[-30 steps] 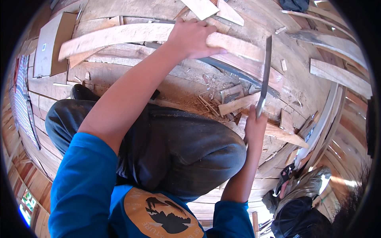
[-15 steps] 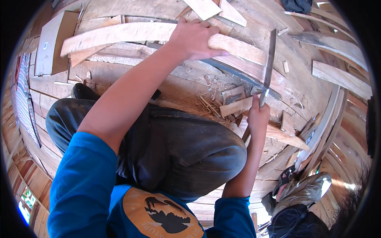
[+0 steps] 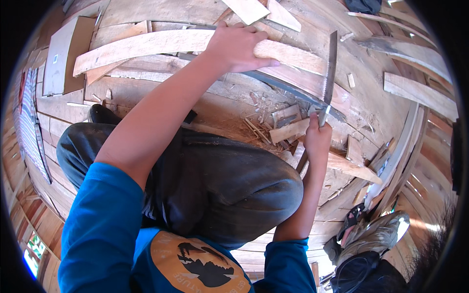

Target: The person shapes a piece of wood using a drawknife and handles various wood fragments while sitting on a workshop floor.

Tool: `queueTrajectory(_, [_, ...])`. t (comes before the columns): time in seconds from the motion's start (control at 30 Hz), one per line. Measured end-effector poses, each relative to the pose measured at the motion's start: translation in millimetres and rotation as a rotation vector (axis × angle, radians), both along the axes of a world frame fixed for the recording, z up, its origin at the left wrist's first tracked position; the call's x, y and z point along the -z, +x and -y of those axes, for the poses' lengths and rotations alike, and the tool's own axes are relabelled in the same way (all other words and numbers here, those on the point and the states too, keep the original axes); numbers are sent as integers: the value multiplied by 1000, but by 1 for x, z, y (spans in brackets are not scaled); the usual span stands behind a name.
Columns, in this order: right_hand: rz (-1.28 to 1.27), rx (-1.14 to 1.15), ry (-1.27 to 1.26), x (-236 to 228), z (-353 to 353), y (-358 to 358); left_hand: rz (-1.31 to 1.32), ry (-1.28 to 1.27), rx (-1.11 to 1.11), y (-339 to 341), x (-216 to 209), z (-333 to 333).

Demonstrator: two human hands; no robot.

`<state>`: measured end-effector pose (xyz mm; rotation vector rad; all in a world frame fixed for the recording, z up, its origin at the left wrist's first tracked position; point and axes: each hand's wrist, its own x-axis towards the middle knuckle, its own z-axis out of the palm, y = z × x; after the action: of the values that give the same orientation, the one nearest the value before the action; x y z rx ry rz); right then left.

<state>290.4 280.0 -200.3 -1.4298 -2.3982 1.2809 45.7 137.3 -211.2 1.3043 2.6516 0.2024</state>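
Note:
My left hand (image 3: 239, 48) is closed over a long, pale, slightly curved wooden plank (image 3: 141, 45), fingers on its far edge and thumb along the near edge. In my right hand (image 3: 317, 139) is a machete (image 3: 330, 63), gripped near the base of its blade; the long handle runs back beside my knee. The blade points away from me, against or just beside the plank's right end; whether they touch I cannot tell. Beneath the plank lie another board (image 3: 300, 73) and a dark narrow bar (image 3: 283, 87).
Wood chips and offcuts (image 3: 288, 129) litter the floor before my knees. More boards (image 3: 420, 95) lie at the right, and a cardboard box (image 3: 68, 56) stands at the left. Another person's leg (image 3: 373, 239) shows at the lower right.
The machete's tip has shifted slightly away and to the left, its blade turned a little. My left hand keeps the same hold on the plank.

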Motion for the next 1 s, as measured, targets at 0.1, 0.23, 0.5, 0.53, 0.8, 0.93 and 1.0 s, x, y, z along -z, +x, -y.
queueTrajectory(0.1, [143,42,-101,-2,16,22,35,-61,-42,-3,-4,2])
queueTrajectory(0.23, [125,72,-85,-1,44,75,-45,-18,6,0,6,5])
queueTrajectory(0.5, [74,57,-69,3,0,1,10,-9,-5,-3,-1,0])
queueTrajectory(0.53, [58,37,-61,6,-3,-2,30,-33,-9,-3,-2,0])
queueTrajectory(0.8, [168,61,-112,-10,45,70,-33,-67,-27,-4,3,6])
queueTrajectory(0.93, [126,64,-103,-6,31,47,-28,-39,0,-5,4,6])
queueTrajectory(1.0, [89,68,-98,1,14,19,-1,-12,3,-5,3,2])
